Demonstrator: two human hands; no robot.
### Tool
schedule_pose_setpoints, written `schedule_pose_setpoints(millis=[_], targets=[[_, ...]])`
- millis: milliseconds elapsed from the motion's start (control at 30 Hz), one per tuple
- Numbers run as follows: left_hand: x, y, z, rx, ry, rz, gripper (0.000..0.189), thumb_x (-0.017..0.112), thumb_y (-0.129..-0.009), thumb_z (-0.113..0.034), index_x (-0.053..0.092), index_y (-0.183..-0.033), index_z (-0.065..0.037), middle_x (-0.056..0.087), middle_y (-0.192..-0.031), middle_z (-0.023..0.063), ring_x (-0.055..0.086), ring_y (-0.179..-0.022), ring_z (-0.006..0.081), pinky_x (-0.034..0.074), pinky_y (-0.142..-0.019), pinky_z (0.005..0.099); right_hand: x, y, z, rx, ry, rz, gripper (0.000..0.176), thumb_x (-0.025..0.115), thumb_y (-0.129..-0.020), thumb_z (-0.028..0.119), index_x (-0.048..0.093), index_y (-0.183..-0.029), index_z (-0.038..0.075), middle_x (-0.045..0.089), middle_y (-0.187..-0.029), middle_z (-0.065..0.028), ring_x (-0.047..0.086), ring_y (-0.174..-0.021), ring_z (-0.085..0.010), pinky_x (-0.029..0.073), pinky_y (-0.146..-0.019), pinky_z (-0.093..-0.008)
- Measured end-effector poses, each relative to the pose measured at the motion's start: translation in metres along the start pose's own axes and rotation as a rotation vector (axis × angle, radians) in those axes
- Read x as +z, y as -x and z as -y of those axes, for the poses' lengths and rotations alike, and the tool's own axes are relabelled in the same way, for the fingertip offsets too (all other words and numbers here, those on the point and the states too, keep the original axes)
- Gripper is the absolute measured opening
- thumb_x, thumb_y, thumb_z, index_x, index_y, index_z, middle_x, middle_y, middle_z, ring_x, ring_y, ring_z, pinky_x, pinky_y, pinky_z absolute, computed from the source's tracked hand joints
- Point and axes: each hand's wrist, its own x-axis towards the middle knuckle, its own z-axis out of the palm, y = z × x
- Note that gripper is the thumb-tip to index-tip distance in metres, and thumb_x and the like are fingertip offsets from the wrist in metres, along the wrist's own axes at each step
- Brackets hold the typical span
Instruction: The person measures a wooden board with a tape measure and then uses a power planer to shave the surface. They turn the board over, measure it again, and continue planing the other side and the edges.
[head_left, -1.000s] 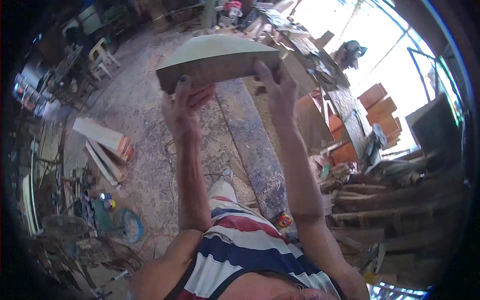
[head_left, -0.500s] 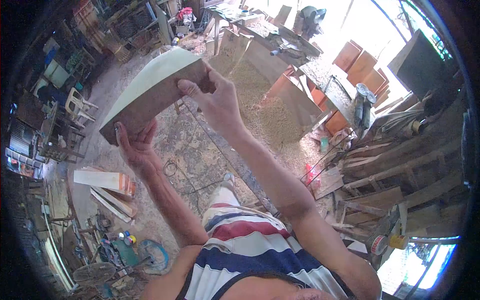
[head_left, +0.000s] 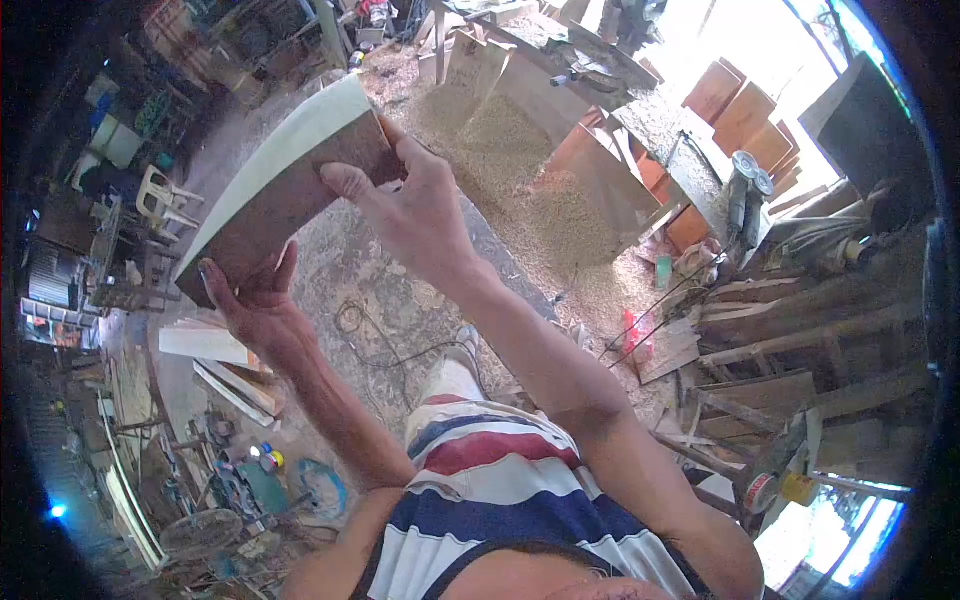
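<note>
Tilted more steeply than a second ago, when it was nearly level, the board now slopes with its far end high on the right and its near end low on the left. I hold it up in the air in front of me, above the workshop floor, touching nothing but my hands.

My left hand cups the low end from beneath, fingers curled up around the corner and pressed to the dark brown face. My right hand grips the high end, fingers closed over the wood with the thumb across the face. Both hands pinch the board firmly. Its top edge is pale and gently curved.

Below my arms is my red, white and blue striped shirt. A loose cable loops on the floor under the board. A heap of sawdust lies beyond my right hand, beside a cluttered counter. Orange panels stand far right. Pale planks lie on the floor just below my left hand, and a white plastic chair stands well to the left.
</note>
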Motion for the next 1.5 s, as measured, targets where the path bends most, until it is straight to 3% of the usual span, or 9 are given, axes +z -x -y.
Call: schedule_pose_setpoints(millis=[433, 567, 700, 900, 1067, 1200, 1267, 1367, 1500], targets=[[-0.057, 0.029, -0.012, -0.302, -0.024, 0.034, 0.083, 0.044, -0.104, -0.07, 0.041, -0.158, -0.007, 0.062, -0.143, 0.0232, 0.073, -0.111, 0.0404, 0.065, -0.087, 0.0583, -0.035, 0.015, -0.005, 0.091, -0.041, 0.143, 0.073, 0.081, -0.094, 0.026, 0.05, -0.151, -0.007, 0.074, -0.12, -0.0162, 0.069, -0.104, -0.0179, 0.056, -0.089, -0.0325], [-0.116, 0.079, 0.002, -0.919, 0.033, 0.173, 0.103, 0.032, -0.094, -0.089, 0.043, -0.158, -0.01, 0.067, -0.139, 0.0149, 0.073, -0.113, 0.0364, 0.064, -0.085, 0.0611, -0.101, 0.082, -0.041, 0.733, -0.018, 0.259, 0.078, 0.074, -0.095, 0.038, 0.047, -0.157, -0.002, 0.07, -0.117, -0.0144, 0.068, -0.098, -0.0183, 0.055, -0.081, -0.0286], [-0.178, 0.147, 0.124, -1.413, -0.24, 0.146, 0.096, 0.033, -0.096, -0.087, 0.05, -0.152, -0.01, 0.071, -0.129, 0.0157, 0.074, -0.104, 0.0335, 0.064, -0.077, 0.0512, -0.132, 0.178, -0.181, 0.964, 0.242, 0.05, 0.085, 0.073, -0.092, 0.05, 0.05, -0.154, -0.002, 0.069, -0.102, -0.0101, 0.063, -0.081, -0.0129, 0.052, -0.066, -0.0293], [-0.228, 0.226, 0.297, -1.41, -0.208, -0.059, 0.1, 0.039, -0.091, -0.091, 0.048, -0.155, -0.015, 0.069, -0.133, 0.0119, 0.073, -0.108, 0.0272, 0.061, -0.075, 0.0478, -0.197, 0.235, -0.282, 1.132, 0.4, 0.074, 0.071, 0.076, -0.093, 0.044, 0.059, -0.143, -0.003, 0.071, -0.115, -0.0201, 0.07, -0.103, -0.0245, 0.057, -0.083, -0.0392], [-0.198, 0.221, 0.314, -1.54, -0.237, -0.071, 0.106, 0.043, -0.087, -0.093, 0.041, -0.161, -0.017, 0.063, -0.144, 0.0124, 0.064, -0.129, 0.0293, 0.057, -0.096, 0.0473, -0.277, 0.335, -0.164, 0.773, 0.976, -0.143, 0.057, 0.08, -0.093, 0.027, 0.062, -0.14, 0.001, 0.069, -0.117, -0.0233, 0.069, -0.105, -0.032, 0.054, -0.088, -0.0437], [-0.211, 0.229, 0.372, -1.414, -0.126, -0.051, 0.108, 0.042, -0.087, -0.093, 0.037, -0.163, -0.016, 0.059, -0.15, 0.0126, 0.061, -0.133, 0.0307, 0.051, -0.107, 0.0489, -0.33, 0.483, -0.055, 1.092, 1.274, -0.111, 0.066, 0.082, -0.087, 0.031, 0.061, -0.137, -0.006, 0.068, -0.125, -0.0261, 0.067, -0.111, -0.0379, 0.051, -0.1, -0.0455], [-0.22, 0.236, 0.394, -1.346, -0.124, -0.032, 0.11, 0.041, -0.088, -0.093, 0.034, -0.165, -0.015, 0.056, -0.154, 0.0131, 0.059, -0.136, 0.0312, 0.048, -0.111, 0.049, -0.299, 0.481, -0.005, 1.529, 0.893, -0.191, 0.071, 0.085, -0.082, 0.032, 0.061, -0.136, -0.006, 0.067, -0.125, -0.0254, 0.065, -0.116, -0.0373, 0.05, -0.104, -0.0455], [-0.213, 0.23, 0.382, -1.189, -0.294, 0.034, 0.109, 0.041, -0.091, -0.089, 0.03, -0.167, -0.013, 0.051, -0.159, 0.0149, 0.053, -0.142, 0.0303, 0.041, -0.118, 0.0453, -0.326, 0.626, -0.056, 1.1, 1.049, -0.357, 0.073, 0.087, -0.081, 0.03, 0.06, -0.138, -0.005, 0.065, -0.132, -0.0248, 0.063, -0.121, -0.0365, 0.049, -0.106, -0.0449], [-0.228, 0.217, 0.368, -1.174, -0.626, 0.139, 0.102, 0.041, -0.095, -0.085, 0.037, -0.164, -0.01, 0.048, -0.161, 0.0163, 0.05, -0.145, 0.0283, 0.04, -0.117, 0.0404, -0.324, 0.63, -0.057, 1.021, 0.751, -0.542, 0.066, 0.085, -0.085, 0.021, 0.059, -0.141, -0.003, 0.06, -0.141, -0.0214, 0.061, -0.126, -0.0307, 0.046, -0.11, -0.0424]])
